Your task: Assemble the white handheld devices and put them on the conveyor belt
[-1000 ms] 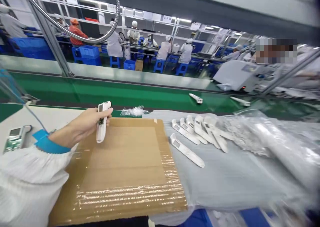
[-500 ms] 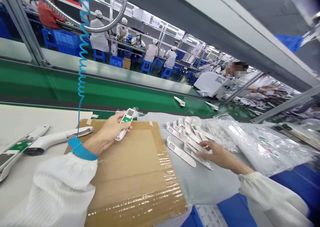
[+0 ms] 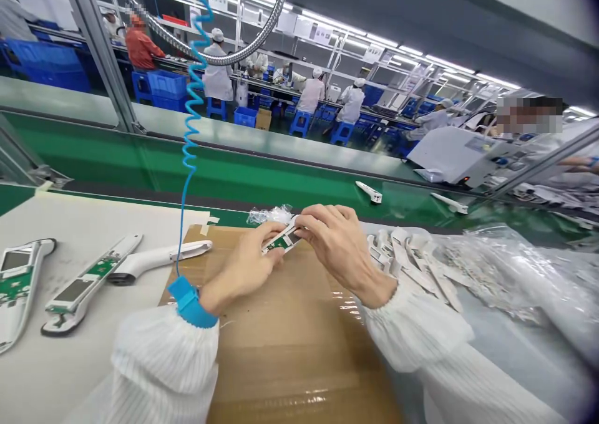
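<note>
Over the cardboard, my left hand (image 3: 250, 255) is closed round the lower end of a white device housing (image 3: 279, 243) with a green circuit board and a small screen in it. My right hand (image 3: 332, 240) bends over the upper end of the same housing, its fingers closed at the screen end. Whether a separate white cover is also under those fingers is hidden. Right of my right wrist lies a pile of white plastic covers (image 3: 423, 262). To the left are two open housings with boards, one nearer (image 3: 79, 287) and one at the edge (image 3: 19, 290), and a white closed device (image 3: 156, 262).
A taped cardboard sheet (image 3: 299, 337) lies under my hands. Clear plastic bags (image 3: 524, 274) lie at the right, crumpled film (image 3: 271, 214) at the sheet's far edge. A blue coiled cord (image 3: 193, 106) runs to my left wristband. Beyond is a green conveyor (image 3: 281, 171) carrying white devices.
My right hand has left the pile of white covers and come over to the housing in my left hand. The view has swung left, bringing more of the left side into sight.
</note>
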### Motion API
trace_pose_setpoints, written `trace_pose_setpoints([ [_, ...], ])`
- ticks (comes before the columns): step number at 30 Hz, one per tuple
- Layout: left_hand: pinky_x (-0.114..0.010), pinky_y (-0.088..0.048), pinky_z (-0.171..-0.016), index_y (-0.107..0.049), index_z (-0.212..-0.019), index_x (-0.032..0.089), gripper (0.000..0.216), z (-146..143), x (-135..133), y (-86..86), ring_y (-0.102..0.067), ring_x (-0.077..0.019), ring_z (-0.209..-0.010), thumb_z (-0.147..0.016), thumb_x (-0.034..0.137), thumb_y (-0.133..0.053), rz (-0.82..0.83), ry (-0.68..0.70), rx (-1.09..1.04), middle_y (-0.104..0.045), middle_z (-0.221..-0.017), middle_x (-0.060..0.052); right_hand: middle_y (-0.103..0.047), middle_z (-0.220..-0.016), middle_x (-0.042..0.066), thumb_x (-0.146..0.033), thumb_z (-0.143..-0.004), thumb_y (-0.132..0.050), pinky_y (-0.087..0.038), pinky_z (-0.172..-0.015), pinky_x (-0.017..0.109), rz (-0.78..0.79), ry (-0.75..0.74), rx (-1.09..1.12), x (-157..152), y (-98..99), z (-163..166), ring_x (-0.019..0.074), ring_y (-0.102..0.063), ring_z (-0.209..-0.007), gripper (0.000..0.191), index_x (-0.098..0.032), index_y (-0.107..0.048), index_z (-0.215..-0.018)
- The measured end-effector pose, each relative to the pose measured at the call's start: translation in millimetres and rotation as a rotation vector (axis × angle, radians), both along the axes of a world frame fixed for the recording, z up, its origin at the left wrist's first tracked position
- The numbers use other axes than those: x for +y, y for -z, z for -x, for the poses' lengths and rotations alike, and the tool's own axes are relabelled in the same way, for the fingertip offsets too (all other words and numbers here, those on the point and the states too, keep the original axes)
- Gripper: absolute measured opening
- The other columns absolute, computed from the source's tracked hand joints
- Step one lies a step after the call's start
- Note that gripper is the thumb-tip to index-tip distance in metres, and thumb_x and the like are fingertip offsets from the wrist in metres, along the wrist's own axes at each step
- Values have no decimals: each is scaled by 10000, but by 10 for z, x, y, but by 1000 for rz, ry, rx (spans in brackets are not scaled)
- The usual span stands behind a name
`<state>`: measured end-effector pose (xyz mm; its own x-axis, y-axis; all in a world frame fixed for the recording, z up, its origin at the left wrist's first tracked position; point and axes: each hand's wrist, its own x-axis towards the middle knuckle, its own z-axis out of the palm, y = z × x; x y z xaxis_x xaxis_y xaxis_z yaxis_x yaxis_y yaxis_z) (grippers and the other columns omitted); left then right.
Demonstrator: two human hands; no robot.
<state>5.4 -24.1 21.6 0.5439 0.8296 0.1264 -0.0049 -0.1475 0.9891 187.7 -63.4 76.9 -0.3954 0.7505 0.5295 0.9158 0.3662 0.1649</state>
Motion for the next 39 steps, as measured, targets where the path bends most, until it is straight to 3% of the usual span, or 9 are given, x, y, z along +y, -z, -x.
trace_pose_setpoints([
  [3,-304,-512,-710,-620,-1180,228,371,6,49,62,-648,-182,-804,-822,143,-571,19,-59,77,-683,-1097,-74,-697,-943,10,-197,-983,-514,-294,-887,385,24,-40,-115,66,96,9,191,-555,-881,132,-240,-604,-897],
  [5,-289,-493,-648,-609,-1175,198,349,34,121,76,-643,-179,-740,-832,150,-561,73,-220,139,-696,-985,-76,-690,-954,5,-166,-972,-518,-287,-897,383,117,-115,-98,96,166,12,190,-546,-893,138,-234,-586,-872],
  [9,-270,-476,-607,-578,-1166,157,323,142,273,31,-640,-158,-685,-844,159,-561,140,-502,155,-694,-998,-88,-676,-888,-6,-138,-966,-504,-316,-799,329,222,-58,205,314,242,103,157,-541,-789,140,-213,-556,-859],
  [14,-274,-493,-646,-603,-1136,195,310,216,314,7,-631,-138,-677,-830,151,-583,47,-368,81,-695,-1089,-66,-692,-1029,5,-247,-984,-528,-299,-812,341,89,-100,186,697,171,263,166,-550,-861,105,-253,-632,-1003],
  [19,-288,-497,-714,-659,-1098,236,344,184,275,38,-660,-190,-841,-791,96,-590,-47,-326,153,-712,-1073,-42,-687,-870,-2,-70,-954,-455,-257,-881,386,17,-123,-93,718,149,256,174,-504,-821,249,-229,-612,-845],
  [23,-269,-480,-603,-651,-1036,187,262,146,277,53,-642,-165,-684,-798,102,-581,135,-322,113,-718,-948,-64,-677,-875,-9,-15,-908,-463,-252,-903,388,87,-181,-70,589,172,231,175,-511,-856,256,-222,-557,-791],
  [28,-255,-471,-577,-625,-1061,157,265,195,369,76,-637,-161,-671,-801,115,-597,192,-586,164,-694,-921,-82,-667,-875,2,-144,-950,-473,-309,-827,335,237,-51,278,771,297,172,162,-527,-819,146,-213,-537,-838],
  [34,-238,-469,-549,-572,-1189,127,372,232,360,-75,-628,-148,-649,-832,224,-616,307,-565,33,-688,-857,-84,-708,-871,39,-166,-914,-516,-289,-838,375,419,145,101,1074,509,53,205,-566,-866,113,-194,-614,-866],
  [39,-224,-416,-519,-594,-1198,119,473,211,294,-166,-575,-128,-584,-769,292,-692,374,-476,-100,-672,-757,-47,-696,-1152,49,-270,-924,-541,-377,-866,352,493,179,145,792,61,-398,198,-611,-965,188,-219,-645,-1072],
])
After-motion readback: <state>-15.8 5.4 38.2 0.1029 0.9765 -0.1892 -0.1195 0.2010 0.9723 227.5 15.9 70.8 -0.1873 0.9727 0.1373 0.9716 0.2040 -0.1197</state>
